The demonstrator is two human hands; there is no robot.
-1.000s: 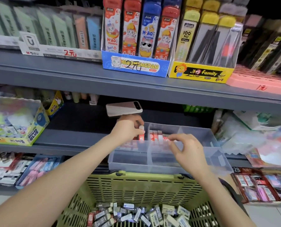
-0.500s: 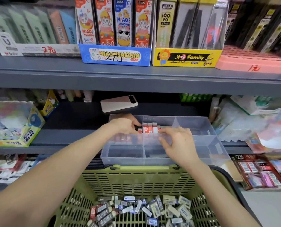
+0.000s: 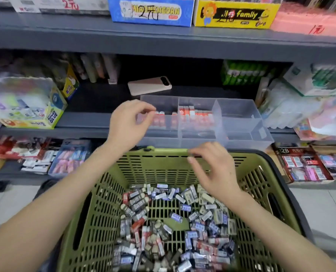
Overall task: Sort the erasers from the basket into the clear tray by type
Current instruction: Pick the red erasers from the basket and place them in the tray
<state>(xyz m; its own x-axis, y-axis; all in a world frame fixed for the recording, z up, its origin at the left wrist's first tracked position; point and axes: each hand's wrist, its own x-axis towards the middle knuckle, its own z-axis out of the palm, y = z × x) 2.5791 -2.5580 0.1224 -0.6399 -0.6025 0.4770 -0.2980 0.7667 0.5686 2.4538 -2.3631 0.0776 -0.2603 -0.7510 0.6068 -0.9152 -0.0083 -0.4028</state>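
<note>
Green basket (image 3: 104, 203): slatted plastic, below both hands; its far rim lies just under the right hand's fingertips.
Loose erasers (image 3: 173, 222): heaped on the basket floor, below the right hand and nearer the person. Grey, blue-and-white and red sleeves are mixed together.
Clear tray (image 3: 241, 132): stands on the grey shelf (image 3: 88, 119) just beyond the basket. It runs rightward from the left hand and lies beyond the right hand; walls divide it into compartments.
Sorted erasers (image 3: 196, 116): red-and-white, upright in a row in the far middle compartment, beyond the right hand.
Far-left erasers (image 3: 160, 116): a few red-and-white ones in the far left compartment, just beside the left hand's fingertips.
Left hand (image 3: 129, 122): over the tray's left end, fingers loosely curled, thumb and forefinger close together, nothing visible between them.
Right hand (image 3: 212, 169): over the basket's far rim, palm down, fingers bent and spread, holding nothing.
Phone (image 3: 149, 85): flat on the shelf, beyond the left hand.
Power Glue box (image 3: 31, 107): on the same shelf, well to the left of the left hand.
</note>
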